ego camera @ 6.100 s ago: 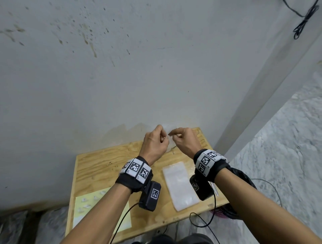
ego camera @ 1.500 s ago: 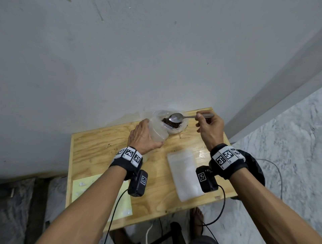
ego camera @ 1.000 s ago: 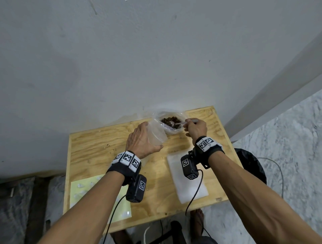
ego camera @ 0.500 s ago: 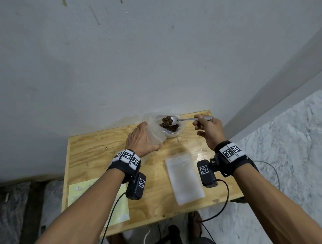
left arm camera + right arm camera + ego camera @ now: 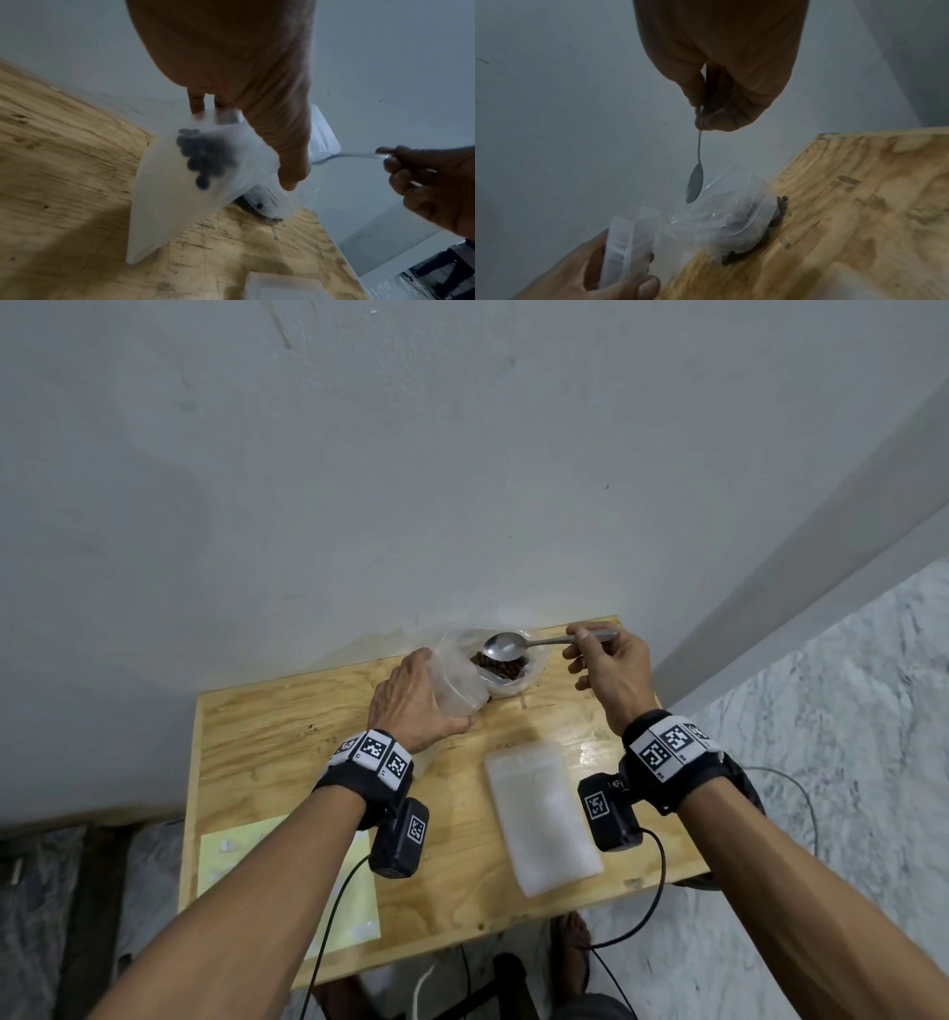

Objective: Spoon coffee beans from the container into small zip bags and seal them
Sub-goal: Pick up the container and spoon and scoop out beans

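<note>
Wooden table (image 5: 287,726) ahead: my left hand (image 5: 411,706) grips the zip bag (image 5: 185,182); my right hand (image 5: 611,670) pinches an empty spoon (image 5: 506,645) over the container (image 5: 508,675).

Left hand (image 5: 411,698) and right hand (image 5: 611,667), both gripping.

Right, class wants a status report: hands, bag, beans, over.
Left hand holds open zip bag, some beans inside. Right hand pinches spoon, bowl empty, above bean container. Nothing in the way.
</note>
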{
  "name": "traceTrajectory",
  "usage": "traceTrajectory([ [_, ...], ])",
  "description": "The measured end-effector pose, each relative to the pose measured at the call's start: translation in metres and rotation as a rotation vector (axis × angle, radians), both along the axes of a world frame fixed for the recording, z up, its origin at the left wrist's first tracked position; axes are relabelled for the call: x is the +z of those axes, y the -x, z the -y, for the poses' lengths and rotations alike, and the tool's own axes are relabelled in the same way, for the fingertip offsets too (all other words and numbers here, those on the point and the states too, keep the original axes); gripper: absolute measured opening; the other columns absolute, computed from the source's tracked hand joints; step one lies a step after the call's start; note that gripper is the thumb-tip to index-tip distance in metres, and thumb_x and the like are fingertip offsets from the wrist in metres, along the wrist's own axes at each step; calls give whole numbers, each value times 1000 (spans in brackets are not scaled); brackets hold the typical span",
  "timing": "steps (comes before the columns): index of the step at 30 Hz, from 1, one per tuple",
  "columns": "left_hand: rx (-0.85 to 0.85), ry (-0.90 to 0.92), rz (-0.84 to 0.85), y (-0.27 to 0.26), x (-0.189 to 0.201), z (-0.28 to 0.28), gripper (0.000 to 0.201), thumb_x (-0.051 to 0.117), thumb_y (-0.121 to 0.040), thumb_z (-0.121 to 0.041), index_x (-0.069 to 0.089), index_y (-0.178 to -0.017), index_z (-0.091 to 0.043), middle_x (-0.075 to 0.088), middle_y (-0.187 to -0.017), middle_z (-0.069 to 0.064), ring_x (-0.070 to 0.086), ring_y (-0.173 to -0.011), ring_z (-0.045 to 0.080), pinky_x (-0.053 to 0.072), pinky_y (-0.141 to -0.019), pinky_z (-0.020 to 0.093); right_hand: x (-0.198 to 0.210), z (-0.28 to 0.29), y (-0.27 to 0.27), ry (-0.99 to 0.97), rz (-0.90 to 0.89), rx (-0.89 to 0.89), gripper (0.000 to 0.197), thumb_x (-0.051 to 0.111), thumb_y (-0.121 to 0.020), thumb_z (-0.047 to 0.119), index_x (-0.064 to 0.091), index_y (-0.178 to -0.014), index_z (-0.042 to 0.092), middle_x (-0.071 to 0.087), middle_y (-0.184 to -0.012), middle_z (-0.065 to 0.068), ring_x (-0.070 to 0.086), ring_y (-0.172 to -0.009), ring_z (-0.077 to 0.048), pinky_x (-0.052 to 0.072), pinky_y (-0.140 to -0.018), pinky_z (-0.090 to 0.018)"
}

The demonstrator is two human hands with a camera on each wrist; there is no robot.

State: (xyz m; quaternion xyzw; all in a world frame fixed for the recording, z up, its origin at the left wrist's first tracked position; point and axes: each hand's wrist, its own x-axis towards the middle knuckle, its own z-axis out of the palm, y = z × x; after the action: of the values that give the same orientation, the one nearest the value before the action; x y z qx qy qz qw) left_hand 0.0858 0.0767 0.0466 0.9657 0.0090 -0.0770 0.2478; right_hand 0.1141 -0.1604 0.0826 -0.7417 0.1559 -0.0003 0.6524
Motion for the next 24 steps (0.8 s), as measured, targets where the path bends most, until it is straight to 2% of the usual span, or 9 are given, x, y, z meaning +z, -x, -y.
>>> traceTrajectory([
  [5, 5, 2, 9, -1, -4, -5, 101, 83, -60, -57, 34, -136, -13, 50, -134, 8, 53, -117, 28, 47, -94, 40, -29, -7, -11, 155, -91, -63, 16, 55, -96, 22, 67, -91, 12, 68, -74, -2, 61, -63, -18, 50, -51, -31],
  [8, 4, -5, 10, -1, -8, -7, 102, 83, -58, -59, 34, -136, -14, 49, -134, 8, 53, -116, 29, 48, -92, 39, -45, -18, -17, 223, -142, -61, 16, 54, -94, 24, 64, -81, 25, 71, -77, 0, 67, -72, -22, 58, -67, -40],
  [11, -1, -20, 4, 1, -9, -8, 103, 82, -58, -60, 34, -137, -14, 48, -136, 8, 53, -117, 28, 47, -92, 39, -60, -32, -21, 232, -222, -54, 18, 56, -93, 25, 65, -78, 26, 73, -88, -3, 69, -80, -25, 59, -77, -47],
  [13, 0, -24, 1, 3, -9, -9, 103, 83, -59, -58, 32, -137, -14, 48, -137, 8, 53, -117, 28, 46, -92, 38, -62, -40, -21, 176, -272, -95, 16, 56, -94, 22, 69, -88, 16, 72, -91, -9, 67, -74, -26, 60, -73, -46],
  [15, 5, -22, -2, 5, -8, -10, 104, 83, -60, -57, 31, -138, -13, 47, -138, 9, 52, -118, 28, 46, -93, 38, -63, -44, -22, 99, -306, -146, 20, 55, -94, 18, 71, -97, 7, 69, -85, -10, 66, -71, -25, 61, -66, -40],
  [18, 8, -18, -6, 5, -7, -12, 104, 83, -60, -58, 31, -139, -14, 47, -138, 8, 52, -118, 28, 46, -93, 38, -61, -41, -22, 7, -338, -225, 20, 54, -93, 14, 72, -96, 6, 68, -85, -10, 64, -70, -20, 52, -51, -28],
  [24, 12, -13, -6, 5, -3, -12, 104, 83, -59, -59, 32, -137, -13, 48, -136, 8, 52, -117, 28, 47, -94, 38, -44, -15, -15, -154, -337, -260, 18, 53, -92, 8, 70, -88, 7, 61, -72, -6, 58, -65, -15, 48, -53, -25],
])
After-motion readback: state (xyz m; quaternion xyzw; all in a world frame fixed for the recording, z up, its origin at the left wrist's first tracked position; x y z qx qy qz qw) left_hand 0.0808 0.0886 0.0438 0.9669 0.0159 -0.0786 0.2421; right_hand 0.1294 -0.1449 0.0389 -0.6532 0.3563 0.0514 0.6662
